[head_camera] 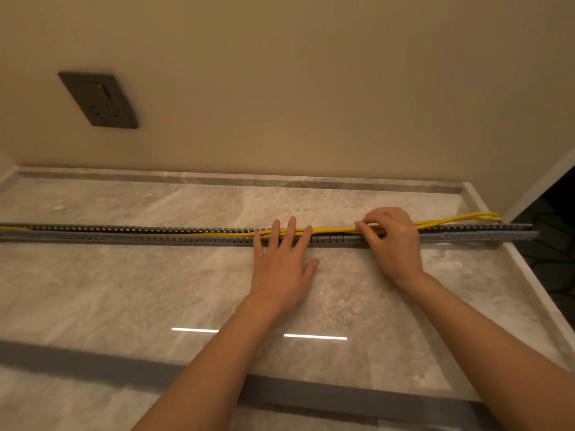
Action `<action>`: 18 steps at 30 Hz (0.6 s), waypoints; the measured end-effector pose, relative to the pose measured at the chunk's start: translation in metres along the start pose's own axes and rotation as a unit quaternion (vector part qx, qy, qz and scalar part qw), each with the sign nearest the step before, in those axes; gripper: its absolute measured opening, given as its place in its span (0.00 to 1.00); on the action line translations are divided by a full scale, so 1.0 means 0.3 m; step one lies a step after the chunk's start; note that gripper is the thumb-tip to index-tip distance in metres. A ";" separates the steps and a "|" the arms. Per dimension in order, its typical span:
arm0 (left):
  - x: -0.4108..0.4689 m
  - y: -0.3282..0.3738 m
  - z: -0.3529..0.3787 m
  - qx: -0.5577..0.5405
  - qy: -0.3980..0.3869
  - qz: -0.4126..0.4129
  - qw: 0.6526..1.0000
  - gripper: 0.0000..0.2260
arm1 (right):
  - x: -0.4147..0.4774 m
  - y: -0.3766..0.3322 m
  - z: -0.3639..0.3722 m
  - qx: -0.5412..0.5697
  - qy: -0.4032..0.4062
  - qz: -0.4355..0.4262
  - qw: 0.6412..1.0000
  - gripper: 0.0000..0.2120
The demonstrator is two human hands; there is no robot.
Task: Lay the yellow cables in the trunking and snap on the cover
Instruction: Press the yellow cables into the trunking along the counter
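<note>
A long grey slotted trunking [124, 236] lies across the marble floor from left to right, its top open. Yellow cables [336, 230] run along it; on the left they lie low inside the channel, on the right they rise out and trail off past the trunking's end [473, 217]. My left hand [280, 262] rests flat with straight fingers pressing the cables down over the trunking near its middle. To the right of it, my right hand [392, 241] curls its fingers round the cables above the channel. A long grey strip [93, 363], possibly the cover, lies on the floor nearer me.
The beige wall [311, 88] stands just behind the trunking, with a dark socket plate [99, 101] at upper left. A marble skirting [249, 180] runs along the wall's foot. At the right the floor ends at a raised edge [529, 275] beside dark ground.
</note>
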State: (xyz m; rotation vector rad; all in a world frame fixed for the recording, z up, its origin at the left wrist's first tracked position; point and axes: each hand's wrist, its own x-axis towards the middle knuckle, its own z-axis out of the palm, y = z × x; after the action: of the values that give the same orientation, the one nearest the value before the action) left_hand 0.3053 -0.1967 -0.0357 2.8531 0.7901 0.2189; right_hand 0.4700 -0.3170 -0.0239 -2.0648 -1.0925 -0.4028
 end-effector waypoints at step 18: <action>-0.006 -0.019 0.000 -0.007 0.007 0.006 1.000 0.25 | -0.072 -0.100 0.073 -0.135 -0.245 -0.160 0.947 0.27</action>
State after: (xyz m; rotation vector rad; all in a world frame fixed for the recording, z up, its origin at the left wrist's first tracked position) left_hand 0.3009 -0.1930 -0.0372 2.8470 0.7719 0.2452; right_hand 0.4315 -0.3025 -0.0368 -2.2977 -1.7674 -0.2012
